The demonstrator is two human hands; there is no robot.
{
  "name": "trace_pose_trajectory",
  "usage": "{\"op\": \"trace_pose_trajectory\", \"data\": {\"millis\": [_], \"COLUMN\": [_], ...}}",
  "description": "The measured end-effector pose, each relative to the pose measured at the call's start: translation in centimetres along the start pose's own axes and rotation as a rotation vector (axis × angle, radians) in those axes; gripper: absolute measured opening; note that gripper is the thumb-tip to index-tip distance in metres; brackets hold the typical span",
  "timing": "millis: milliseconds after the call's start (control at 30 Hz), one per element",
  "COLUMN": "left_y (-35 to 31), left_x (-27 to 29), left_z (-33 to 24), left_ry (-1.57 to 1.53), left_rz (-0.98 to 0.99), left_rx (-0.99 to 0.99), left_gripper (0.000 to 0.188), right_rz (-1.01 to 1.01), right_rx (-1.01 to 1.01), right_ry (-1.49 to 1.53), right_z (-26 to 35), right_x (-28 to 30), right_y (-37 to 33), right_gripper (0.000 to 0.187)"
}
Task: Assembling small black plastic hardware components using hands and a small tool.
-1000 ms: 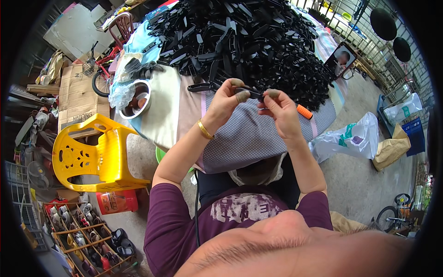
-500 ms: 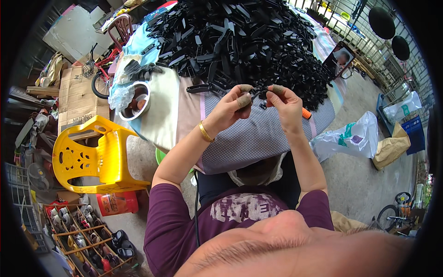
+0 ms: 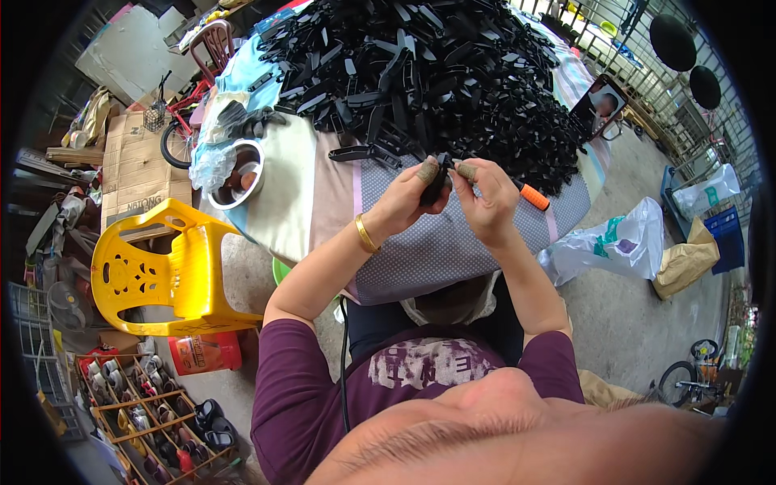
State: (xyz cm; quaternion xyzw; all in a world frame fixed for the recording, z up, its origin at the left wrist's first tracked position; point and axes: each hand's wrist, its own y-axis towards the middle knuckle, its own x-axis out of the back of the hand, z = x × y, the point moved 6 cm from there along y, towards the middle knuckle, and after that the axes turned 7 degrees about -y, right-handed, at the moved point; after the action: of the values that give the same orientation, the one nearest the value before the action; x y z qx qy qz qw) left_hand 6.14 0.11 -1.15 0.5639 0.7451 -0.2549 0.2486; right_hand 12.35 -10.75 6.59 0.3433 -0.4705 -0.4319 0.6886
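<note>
My left hand (image 3: pixel 406 196) is closed around a dark black plastic piece (image 3: pixel 440 179), held just above the near part of the table. Close beside it, my right hand (image 3: pixel 490 204) has thumb and forefinger pinched together at the piece's right side. Whatever lies in that pinch is too small to make out. Tan tape wraps fingers on both hands. Beyond them rises a large heap of black plastic parts (image 3: pixel 388 73), long ones to the left and smaller ones to the right. An orange handle (image 3: pixel 533 196) lies right of my right hand.
The table has a dotted cloth (image 3: pixel 420 259). A white bowl (image 3: pixel 257 182) holds brownish round things at the left, near a yellow plastic chair (image 3: pixel 190 275). A phone (image 3: pixel 600 105) leans at the table's right edge. Plastic bags (image 3: pixel 614 242) and a shoe rack (image 3: pixel 153 420) stand around.
Both hands have come slightly nearer to me. A larger black piece now shows upright in my left hand, and my right hand has turned, uncovering more of the orange handle.
</note>
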Motion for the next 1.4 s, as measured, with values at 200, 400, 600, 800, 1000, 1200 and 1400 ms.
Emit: {"op": "trace_pose_trajectory", "data": {"millis": [200, 400, 600, 800, 1000, 1200, 1400], "left_y": [-0.6, -0.9, -0.8, -0.9, -1.2, -0.7, -0.8], "left_x": [-1.9, -1.5, -0.9, -1.0, -1.4, -1.1, -0.9], "left_z": [-1.6, -1.6, -1.3, -1.6, -1.8, -0.8, -0.8], "left_ry": [0.223, 0.438, 0.654, 0.854, 1.019, 1.049, 0.98], "left_rz": [0.047, -0.096, -0.201, -0.271, -0.271, -0.232, -0.238], "left_rx": [-0.242, -0.361, -0.447, -0.53, -0.425, -0.336, -0.424], "left_gripper": [0.039, 0.035, 0.032, 0.025, 0.025, 0.025, 0.027], "right_rz": [0.039, 0.19, 0.364, 0.481, 0.646, 0.713, 0.702], "right_rx": [0.069, 0.073, 0.046, 0.128, 0.271, 0.2, 0.204], "right_ry": [-0.139, -0.343, -0.331, -0.546, -0.537, -0.37, -0.299], "right_z": [0.5, 1.4, 1.3, 1.2, -0.2, -1.4, -1.1], "right_x": [-0.2, -0.9, -1.6, -2.6, -3.5, -3.6, -3.8], "right_y": [-0.2, -0.2, -0.1, -0.6, -1.9, -3.3, -3.1], "right_gripper": [0.015, 0.011, 0.01, 0.003, 0.006, 0.011, 0.01]}}
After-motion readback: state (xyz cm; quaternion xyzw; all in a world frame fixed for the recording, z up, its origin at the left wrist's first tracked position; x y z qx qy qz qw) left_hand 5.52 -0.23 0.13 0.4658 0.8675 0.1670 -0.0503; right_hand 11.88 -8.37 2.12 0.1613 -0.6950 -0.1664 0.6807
